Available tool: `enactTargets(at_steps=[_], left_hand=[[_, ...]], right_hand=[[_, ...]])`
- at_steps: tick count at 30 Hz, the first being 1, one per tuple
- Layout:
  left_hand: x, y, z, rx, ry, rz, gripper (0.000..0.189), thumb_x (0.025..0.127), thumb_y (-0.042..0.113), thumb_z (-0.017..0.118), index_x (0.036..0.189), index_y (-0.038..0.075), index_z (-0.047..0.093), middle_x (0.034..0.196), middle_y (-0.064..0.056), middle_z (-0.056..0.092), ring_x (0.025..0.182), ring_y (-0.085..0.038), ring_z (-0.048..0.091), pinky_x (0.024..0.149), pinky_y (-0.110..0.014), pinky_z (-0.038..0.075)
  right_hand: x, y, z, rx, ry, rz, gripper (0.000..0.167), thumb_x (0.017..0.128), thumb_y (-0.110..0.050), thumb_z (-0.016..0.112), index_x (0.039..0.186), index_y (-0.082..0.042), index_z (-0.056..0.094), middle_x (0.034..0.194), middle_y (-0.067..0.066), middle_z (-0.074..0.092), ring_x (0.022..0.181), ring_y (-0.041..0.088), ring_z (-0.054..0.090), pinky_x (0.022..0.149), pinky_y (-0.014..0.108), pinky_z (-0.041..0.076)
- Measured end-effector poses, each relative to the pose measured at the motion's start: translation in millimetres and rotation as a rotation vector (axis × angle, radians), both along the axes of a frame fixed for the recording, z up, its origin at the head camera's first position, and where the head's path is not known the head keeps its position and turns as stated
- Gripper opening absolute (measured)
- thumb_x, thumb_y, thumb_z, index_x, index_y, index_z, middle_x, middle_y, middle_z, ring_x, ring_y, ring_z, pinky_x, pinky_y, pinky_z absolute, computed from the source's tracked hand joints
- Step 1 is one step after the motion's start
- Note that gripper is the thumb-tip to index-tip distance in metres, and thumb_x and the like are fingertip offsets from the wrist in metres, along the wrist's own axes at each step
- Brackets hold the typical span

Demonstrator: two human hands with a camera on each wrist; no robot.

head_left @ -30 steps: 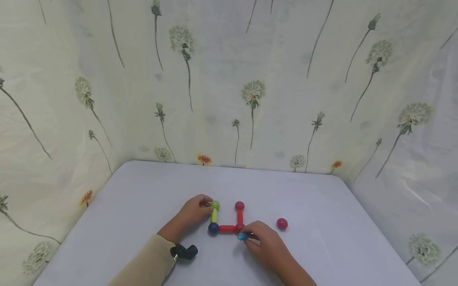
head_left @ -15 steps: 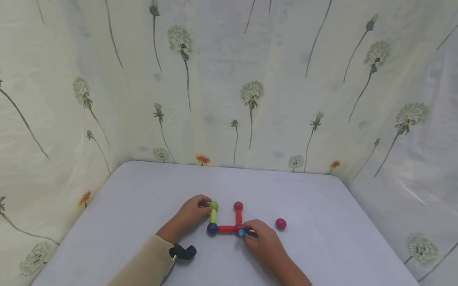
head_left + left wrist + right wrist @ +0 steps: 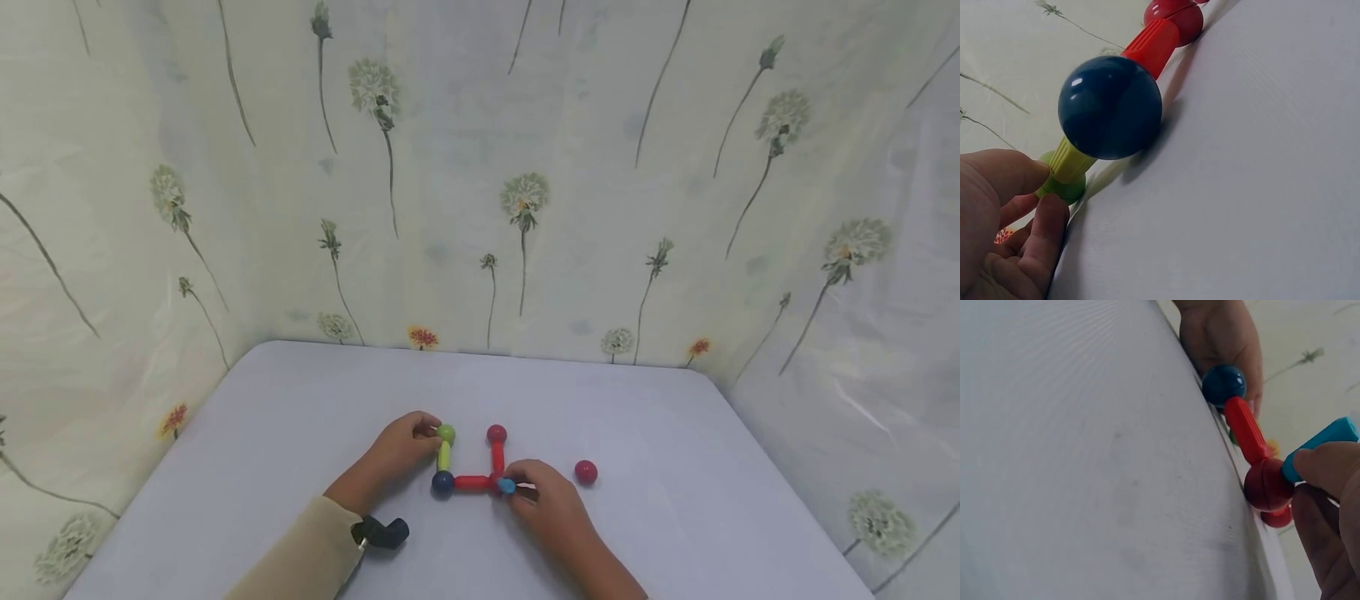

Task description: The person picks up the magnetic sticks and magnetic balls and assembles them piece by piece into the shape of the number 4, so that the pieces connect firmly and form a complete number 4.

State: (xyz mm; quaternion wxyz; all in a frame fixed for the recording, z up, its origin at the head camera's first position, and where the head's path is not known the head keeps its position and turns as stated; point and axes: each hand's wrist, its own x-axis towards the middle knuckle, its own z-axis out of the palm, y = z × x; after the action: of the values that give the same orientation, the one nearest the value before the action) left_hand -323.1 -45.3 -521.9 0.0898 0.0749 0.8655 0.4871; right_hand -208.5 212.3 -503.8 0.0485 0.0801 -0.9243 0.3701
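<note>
Balls and rods joined in a U-shaped frame lie on the table. At its left end, my left hand (image 3: 401, 442) pinches the green ball (image 3: 447, 433) between thumb and fingers. From that ball a yellow-green rod (image 3: 444, 456) runs to a dark blue ball (image 3: 1110, 107), then a red rod (image 3: 472, 482) leads to the red corner ball (image 3: 1266, 484). Another red rod (image 3: 498, 457) ends in a far red ball (image 3: 497, 433). My right hand (image 3: 551, 500) pinches a light blue rod (image 3: 1329, 440), its lower end against the corner ball, slanting upward.
One loose red ball (image 3: 586, 472) lies right of my right hand. A black device (image 3: 384, 533) is strapped at my left wrist. The white table (image 3: 645, 425) backs onto a flowered curtain (image 3: 435, 158).
My right hand has brought the light blue rod from in front of the corner ball up against it and tilted the rod. My left hand keeps its hold on the green ball.
</note>
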Motion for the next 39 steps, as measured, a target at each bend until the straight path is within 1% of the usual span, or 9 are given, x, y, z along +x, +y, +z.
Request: enactTargets(at_steps=[4,8,10,12,16,21,27,33,39], left_hand=[[-0.2,-0.4,0.0,0.004,-0.002,0.001,0.029,0.098,0.027,0.072,0.125,0.016,0.068,0.111,-0.001,0.07,0.101,-0.018,0.065,0.093,-0.043,0.055],[0.0,-0.6,-0.7,0.001,0.002,0.001,0.029,0.098,0.027,0.072,0.124,0.016,0.068,0.111,-0.001,0.07,0.101,-0.017,0.065,0.093,-0.042,0.055],[0.1,-0.8,-0.9,-0.004,0.008,-0.003,0.03,0.098,0.027,0.072,0.125,0.015,0.068,0.111,-0.001,0.07,0.101,-0.017,0.065,0.092,-0.043,0.055],[-0.1,-0.7,-0.8,-0.003,0.007,-0.001,0.03,0.097,0.028,0.072,0.124,0.016,0.068,0.11,-0.001,0.07,0.101,-0.017,0.065,0.093,-0.043,0.054],[-1.7,-0.1,-0.8,-0.004,0.013,-0.001,0.03,0.097,0.028,0.072,0.124,0.016,0.068,0.11,-0.001,0.07,0.101,-0.018,0.065,0.093,-0.043,0.054],[-3.0,-0.3,-1.7,-0.012,0.008,0.006,0.031,0.097,0.029,0.073,0.125,0.016,0.068,0.11,-0.001,0.07,0.101,-0.017,0.065,0.093,-0.043,0.055],[-2.8,-0.8,-3.1,-0.002,0.007,-0.007,0.03,0.097,0.028,0.072,0.125,0.016,0.068,0.111,-0.001,0.07,0.102,-0.017,0.065,0.094,-0.043,0.055],[-1.1,-2.1,-2.9,-0.002,0.013,-0.015,0.031,0.098,0.028,0.072,0.126,0.015,0.068,0.112,-0.001,0.07,0.102,-0.017,0.065,0.093,-0.043,0.055],[-0.2,-2.1,-1.4,-0.008,0.021,-0.012,0.03,0.098,0.028,0.072,0.125,0.015,0.068,0.111,-0.001,0.07,0.101,-0.017,0.065,0.093,-0.043,0.055]], right_hand=[[-1.6,-1,0.7,-0.007,-0.04,-0.018,0.028,0.088,-0.014,0.084,0.11,-0.027,0.07,0.112,-0.011,0.069,0.113,0.018,0.068,0.093,0.037,0.06],[0.0,2,5.9,0.001,-0.122,-0.062,0.039,0.085,-0.022,0.088,0.12,-0.026,0.069,0.118,-0.007,0.068,0.116,0.02,0.067,0.092,0.041,0.061],[1.6,5,10.6,0.017,-0.132,-0.089,0.045,0.085,-0.023,0.088,0.125,-0.024,0.068,0.122,-0.005,0.068,0.118,0.021,0.067,0.091,0.042,0.061],[3.4,10,16.5,0.053,-0.111,-0.126,0.047,0.085,-0.023,0.088,0.128,-0.023,0.068,0.124,-0.003,0.068,0.118,0.023,0.068,0.091,0.043,0.061],[3.8,26,25.1,0.156,-0.003,-0.232,0.039,0.09,-0.022,0.084,0.126,-0.019,0.07,0.125,0.001,0.07,0.115,0.023,0.07,0.095,0.047,0.059],[1.0,51,24.3,0.208,0.051,-0.317,0.039,0.092,-0.02,0.081,0.129,-0.014,0.069,0.127,0.009,0.07,0.114,0.027,0.067,0.102,0.052,0.054],[-3.6,75,20.3,0.203,-0.063,-0.321,0.051,0.093,-0.021,0.078,0.14,-0.01,0.062,0.145,0.02,0.06,0.139,0.042,0.051,0.113,0.063,0.041],[-5.7,86,15.0,0.125,-0.165,-0.325,0.052,0.092,-0.018,0.079,0.14,-0.008,0.061,0.14,0.022,0.062,0.129,0.042,0.06,0.105,0.061,0.049],[-7.9,89,8.4,0.075,-0.195,-0.329,0.046,0.092,-0.015,0.078,0.135,-0.009,0.063,0.133,0.015,0.066,0.123,0.035,0.064,0.103,0.057,0.052]])
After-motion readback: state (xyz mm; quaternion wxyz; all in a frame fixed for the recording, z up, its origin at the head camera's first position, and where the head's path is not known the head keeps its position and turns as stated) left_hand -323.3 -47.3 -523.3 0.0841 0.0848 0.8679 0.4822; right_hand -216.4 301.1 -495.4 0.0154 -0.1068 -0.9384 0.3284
